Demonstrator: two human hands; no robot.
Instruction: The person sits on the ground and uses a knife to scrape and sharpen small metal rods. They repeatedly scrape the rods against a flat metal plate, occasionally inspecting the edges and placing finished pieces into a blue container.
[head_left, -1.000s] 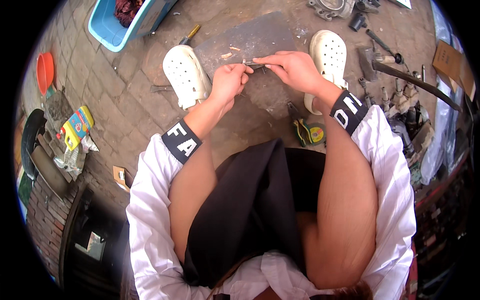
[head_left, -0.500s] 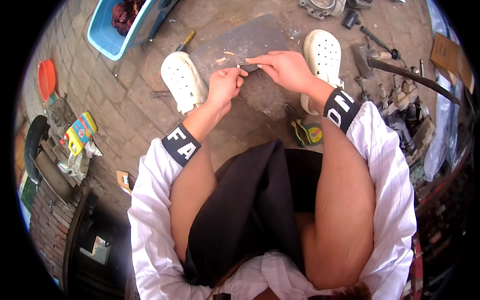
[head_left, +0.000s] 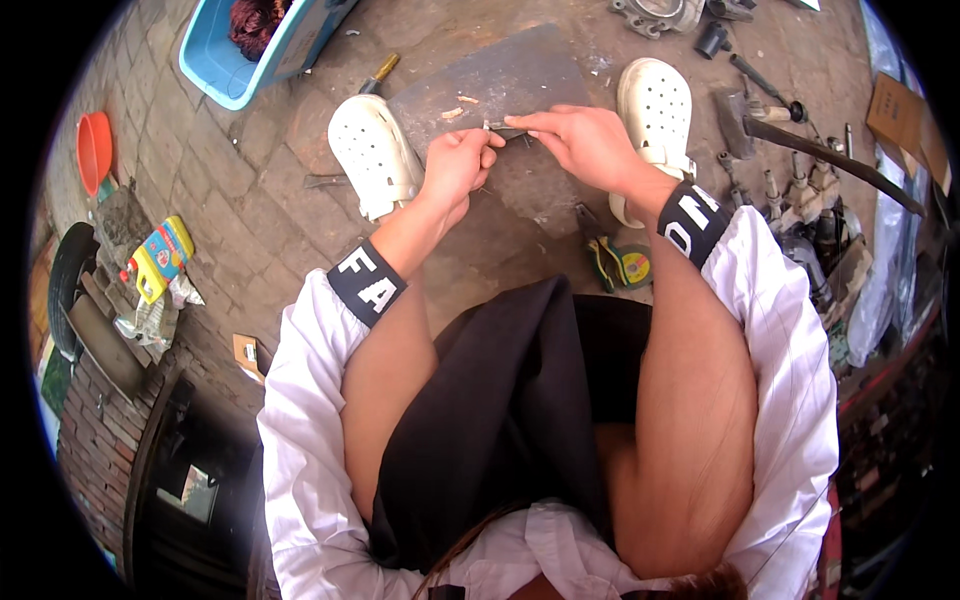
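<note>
My left hand (head_left: 455,175) is closed, pinching one end of a small thin piece (head_left: 510,127) whose details are hard to make out. My right hand (head_left: 585,145) has its index finger stretched along that piece, with the thumb beneath, pressed to it. Both hands are over the near part of a dark flat metal plate (head_left: 490,70) lying on the ground, on which small pale scraps (head_left: 455,112) lie. The plate sits between my two white clogs (head_left: 370,150), and yellow-green pliers (head_left: 615,260) lie on the ground below my right hand.
A blue bin (head_left: 225,85) with reddish contents is at upper left, with an orange basin (head_left: 93,150), yellow jug (head_left: 160,255) and tyre (head_left: 70,250). At right are a long-handled hammer (head_left: 830,160), metal parts (head_left: 790,200), a cardboard box (head_left: 895,120) and plastic sheeting (head_left: 865,310).
Both hands keep nearly the same grip on the small piece with only slight movement. The whole view has shifted a little between frames.
</note>
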